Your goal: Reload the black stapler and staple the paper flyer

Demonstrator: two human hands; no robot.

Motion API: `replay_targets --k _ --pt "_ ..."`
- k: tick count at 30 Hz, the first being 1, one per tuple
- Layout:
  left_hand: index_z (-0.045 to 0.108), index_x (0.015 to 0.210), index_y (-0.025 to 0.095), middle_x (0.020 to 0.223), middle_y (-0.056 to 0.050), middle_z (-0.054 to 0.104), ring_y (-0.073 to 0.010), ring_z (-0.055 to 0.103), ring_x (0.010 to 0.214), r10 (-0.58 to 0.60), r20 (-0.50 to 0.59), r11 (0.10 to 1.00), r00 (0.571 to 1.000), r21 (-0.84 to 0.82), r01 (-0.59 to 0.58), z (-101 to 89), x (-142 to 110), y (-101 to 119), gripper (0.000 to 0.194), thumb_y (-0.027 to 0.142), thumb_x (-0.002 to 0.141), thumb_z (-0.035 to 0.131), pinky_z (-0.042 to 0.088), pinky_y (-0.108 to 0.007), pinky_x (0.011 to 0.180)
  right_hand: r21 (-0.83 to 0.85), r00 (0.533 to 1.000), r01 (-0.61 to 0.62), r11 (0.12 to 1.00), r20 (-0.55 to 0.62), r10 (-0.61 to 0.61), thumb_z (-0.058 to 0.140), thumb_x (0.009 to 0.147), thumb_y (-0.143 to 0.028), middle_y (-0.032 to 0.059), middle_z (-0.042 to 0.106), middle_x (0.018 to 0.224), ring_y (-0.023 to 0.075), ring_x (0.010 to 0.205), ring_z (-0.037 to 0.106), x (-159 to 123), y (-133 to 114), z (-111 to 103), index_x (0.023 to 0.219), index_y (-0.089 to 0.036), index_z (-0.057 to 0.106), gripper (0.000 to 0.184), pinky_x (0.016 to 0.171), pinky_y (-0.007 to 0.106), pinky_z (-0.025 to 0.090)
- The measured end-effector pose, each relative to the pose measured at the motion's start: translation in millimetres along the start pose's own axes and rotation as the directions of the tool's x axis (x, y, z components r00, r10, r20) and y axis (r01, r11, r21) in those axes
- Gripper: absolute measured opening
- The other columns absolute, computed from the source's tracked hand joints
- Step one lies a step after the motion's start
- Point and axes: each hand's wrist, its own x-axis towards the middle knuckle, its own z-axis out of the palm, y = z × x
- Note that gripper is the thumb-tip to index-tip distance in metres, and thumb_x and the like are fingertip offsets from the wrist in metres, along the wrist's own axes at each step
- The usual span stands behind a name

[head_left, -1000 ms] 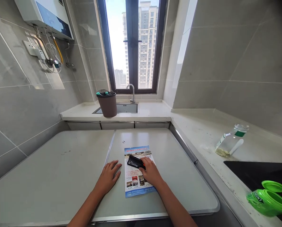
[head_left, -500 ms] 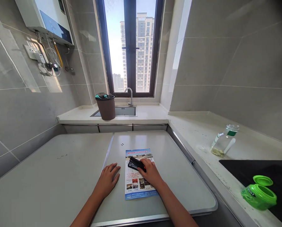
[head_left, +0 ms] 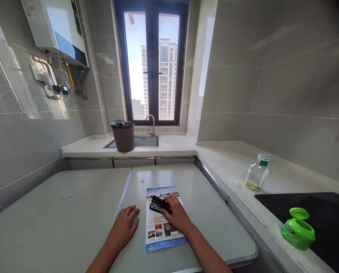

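Observation:
A printed flyer (head_left: 158,235) with a blue top band lies flat on the grey table (head_left: 72,212). My right hand (head_left: 177,216) rests on the flyer and grips a small black stapler (head_left: 158,205) with a red end, held over the flyer's upper half. My left hand (head_left: 123,229) lies flat on the table just left of the flyer, fingers spread, holding nothing. A few loose staples (head_left: 142,181) lie on the table beyond the flyer.
A brown bucket (head_left: 123,135) stands by the sink (head_left: 145,141) under the window. On the right counter are a glass jar (head_left: 256,172), a black cooktop (head_left: 314,216) and an open green container (head_left: 298,228). A water heater (head_left: 55,32) hangs on the left wall.
The camera has tilted upward, so everything sits lower in view. My hands, the stapler and the flyer keep the same places relative to one another.

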Motion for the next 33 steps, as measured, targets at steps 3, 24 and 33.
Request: replay_targets --k 3,24,33 --pt "0.070 0.130 0.031 0.140 -0.006 0.067 -0.0293 0.060 0.132 -0.005 -0.005 1.000 1.000 0.000 0.005 0.2 0.8 0.9 0.035 0.032 0.098 0.056 0.049 -0.053 0.113 0.000 1.000 -0.019 1.000 0.025 0.019 0.069 0.085 -0.017 0.0071 0.062 0.119 0.0264 0.117 0.059 -0.1 1.2 1.0 0.118 -0.026 0.065 0.035 0.103 0.040 0.048" --pt "0.065 0.129 0.028 0.138 -0.009 0.067 -0.0297 0.062 0.128 0.117 0.102 0.925 0.988 -0.374 -0.071 4.6 43.7 40.1 0.043 0.023 0.087 0.070 0.051 -0.050 0.111 -0.104 0.993 0.016 0.994 0.117 -0.004 0.070 0.086 -0.019 0.0032 0.068 0.103 0.0216 0.097 0.063 -0.5 -4.9 -1.2 0.101 -0.023 0.063 0.017 0.083 0.031 0.047" --pt "0.069 0.130 0.030 0.140 -0.008 0.068 -0.0314 0.061 0.131 0.114 0.123 0.906 0.986 -0.420 -0.052 9.8 41.5 31.7 0.045 0.019 0.086 0.068 0.044 -0.056 0.118 -0.085 0.989 0.072 0.994 0.136 -0.060 0.070 0.085 -0.017 0.0076 0.071 0.118 0.0265 0.113 0.064 -2.4 -1.9 1.2 0.117 -0.023 0.065 0.032 0.100 0.039 0.048"
